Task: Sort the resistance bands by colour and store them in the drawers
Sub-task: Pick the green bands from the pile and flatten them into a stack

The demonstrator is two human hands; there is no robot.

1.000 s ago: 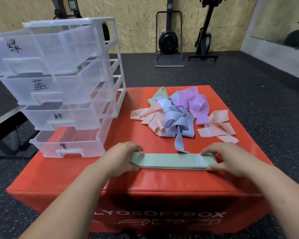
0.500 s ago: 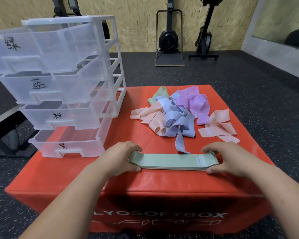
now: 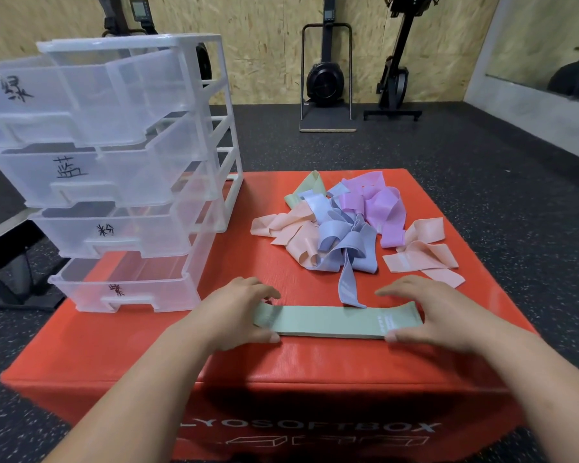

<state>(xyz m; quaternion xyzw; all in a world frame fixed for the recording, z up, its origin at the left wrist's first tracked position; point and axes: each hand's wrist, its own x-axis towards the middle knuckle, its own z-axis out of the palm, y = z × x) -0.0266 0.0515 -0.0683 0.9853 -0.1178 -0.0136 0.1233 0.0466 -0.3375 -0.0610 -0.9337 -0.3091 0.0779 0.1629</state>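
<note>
A: So, how many drawers are in the clear plastic drawer unit [image 3: 131, 95]?

B: 4, stacked, each pulled partly out, and each front carries 1 handwritten black mark. The unit stands on the left rear part of the red soft box [image 3: 315, 362].

A: And where is the green band [image 3: 331, 320]?

B: 1 lies flat and straight along the front of the box, just in front of the pile of bands [image 3: 341, 228]. The hanging tip of 1 blue band [image 3: 348, 282] from that pile touches its far edge.

A: Hands?

B: 2. The left hand [image 3: 234, 312] covers the band's left end and the right hand [image 3: 425, 312] its right end. On each, the fingers lie close together and curl over the far edge while the thumb presses at the near edge, so each hand pinches its own end.

A: How many bands are in the pile?

B: Too tangled to count. I see 4 colours: green, blue, purple and pink. 1 second green band [image 3: 306, 190] shows at the pile's far left, purple sits at the far right, blue in the middle, and pink spreads out on both sides.

A: Anything behind?

B: 3 exercise machines [image 3: 325, 78] stand at the chipboard wall, on the dark speckled floor.
</note>
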